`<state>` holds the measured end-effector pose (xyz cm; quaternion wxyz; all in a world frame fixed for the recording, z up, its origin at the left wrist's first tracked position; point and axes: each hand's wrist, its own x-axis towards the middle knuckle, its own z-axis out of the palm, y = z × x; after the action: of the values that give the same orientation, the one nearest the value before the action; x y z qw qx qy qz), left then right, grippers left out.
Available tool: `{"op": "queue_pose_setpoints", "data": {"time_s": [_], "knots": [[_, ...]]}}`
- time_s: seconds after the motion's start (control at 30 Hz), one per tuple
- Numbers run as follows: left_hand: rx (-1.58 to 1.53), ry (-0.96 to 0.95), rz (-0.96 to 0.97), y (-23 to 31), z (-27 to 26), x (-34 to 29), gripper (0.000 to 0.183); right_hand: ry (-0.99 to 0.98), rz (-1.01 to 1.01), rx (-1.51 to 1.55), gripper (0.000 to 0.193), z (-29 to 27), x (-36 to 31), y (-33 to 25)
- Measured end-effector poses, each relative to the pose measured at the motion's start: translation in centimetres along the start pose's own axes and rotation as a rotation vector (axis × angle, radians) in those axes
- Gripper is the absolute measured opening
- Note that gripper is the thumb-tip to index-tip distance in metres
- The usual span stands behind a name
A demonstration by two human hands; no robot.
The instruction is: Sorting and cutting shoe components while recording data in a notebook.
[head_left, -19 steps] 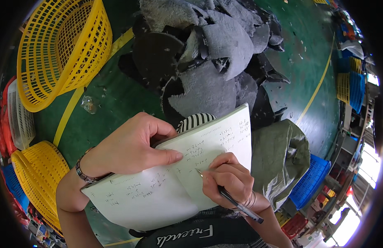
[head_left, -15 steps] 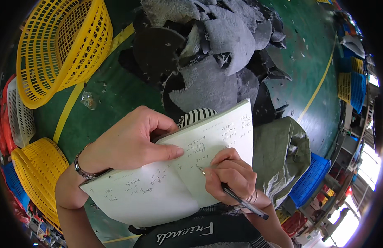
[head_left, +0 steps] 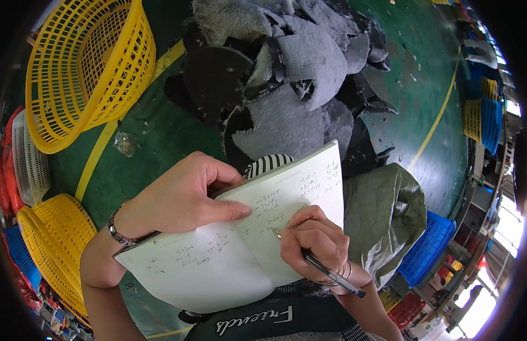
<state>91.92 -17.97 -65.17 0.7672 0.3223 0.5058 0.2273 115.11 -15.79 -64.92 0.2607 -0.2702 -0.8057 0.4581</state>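
An open notebook with handwritten lines on both pages lies tilted across my lap. My left hand grips its upper edge, thumb flat on the page near the fold and the fingers hidden behind the cover. A watch with a metal band is on that wrist. In my right hand a pen is pinched, its tip touching the right-hand page beside a short row of fresh marks. The heel of this hand rests low on the same page.
A heap of grey and black fabric pieces lies on the green floor ahead. Large yellow baskets stand at left, above a white crate. To the right are an olive woven sack, a blue basket and shelving along the wall.
The pen tip has advanced slightly, leaving a few more marks on the right-hand page. My left hand keeps its hold. The whole view has shifted a little.
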Motion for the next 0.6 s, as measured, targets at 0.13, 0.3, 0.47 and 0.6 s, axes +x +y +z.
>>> {"op": "queue_pose_setpoints", "data": {"time_s": [0.13,0.3,0.47,0.6], "knots": [[-0.016,-0.005,0.003,-0.17,-0.05,0.21,0.021,0.030,-0.009,-0.018,0.019,0.17,0.21,0.04],[-0.004,-0.003,0.003,-0.06,-0.03,0.10,0.020,0.030,-0.007,-0.012,0.018,0.09,-0.09,-0.05],[-0.012,-0.002,0.006,-0.03,-0.06,0.05,0.021,0.036,-0.031,-0.014,0.018,-0.04,0.04,-0.03],[-0.054,-0.005,0.000,-0.03,-0.01,0.04,0.021,0.049,-0.035,0.010,0.018,-0.11,0.07,0.16]]}}
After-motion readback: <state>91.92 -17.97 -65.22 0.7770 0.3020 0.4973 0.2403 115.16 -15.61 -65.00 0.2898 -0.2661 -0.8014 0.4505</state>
